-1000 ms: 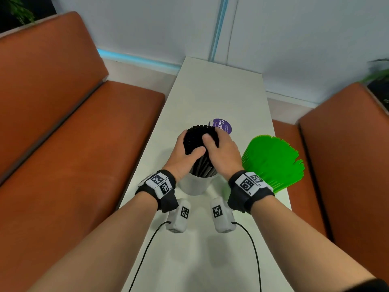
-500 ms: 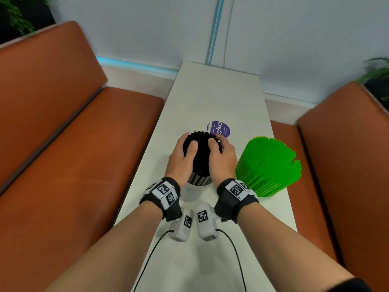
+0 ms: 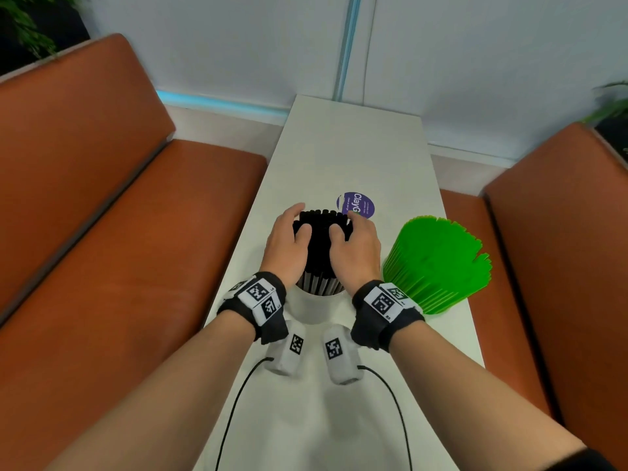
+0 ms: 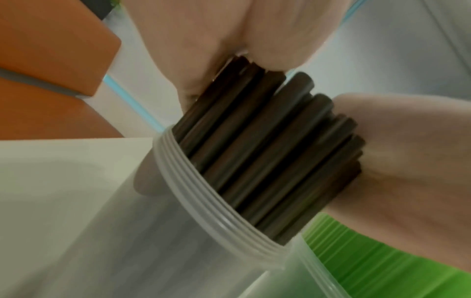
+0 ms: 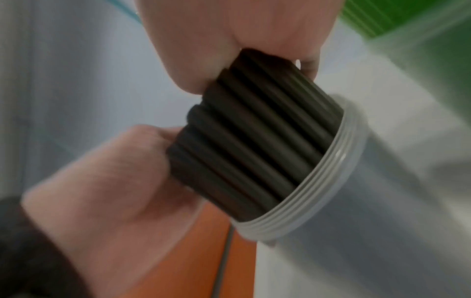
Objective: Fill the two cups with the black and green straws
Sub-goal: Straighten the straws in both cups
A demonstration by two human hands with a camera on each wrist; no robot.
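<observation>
A thick bundle of black straws point(image 3: 321, 239) stands upright in a translucent cup point(image 3: 319, 309) at the middle of the white table point(image 3: 356, 147). My left hand point(image 3: 287, 244) grips the bundle's top from the left, and my right hand point(image 3: 356, 248) grips it from the right, thumbs on the near side. The left wrist view shows the black straws point(image 4: 254, 153) rising out of the ribbed cup rim point(image 4: 203, 193). The right wrist view shows the same black straws point(image 5: 254, 141). A fanned bunch of green straws point(image 3: 436, 263) stands at the right; its cup is mostly hidden.
A round purple sticker point(image 3: 356, 205) lies just beyond the black straws. Orange benches flank the narrow table, the left bench point(image 3: 119, 249) and the right bench point(image 3: 560, 249). The green straws stand near the table's right edge. Two cables point(image 3: 234, 402) trail towards me.
The black bundle has gone from leaning to upright and now sits lower in the cup. Both hands have stayed on it and shifted towards its top.
</observation>
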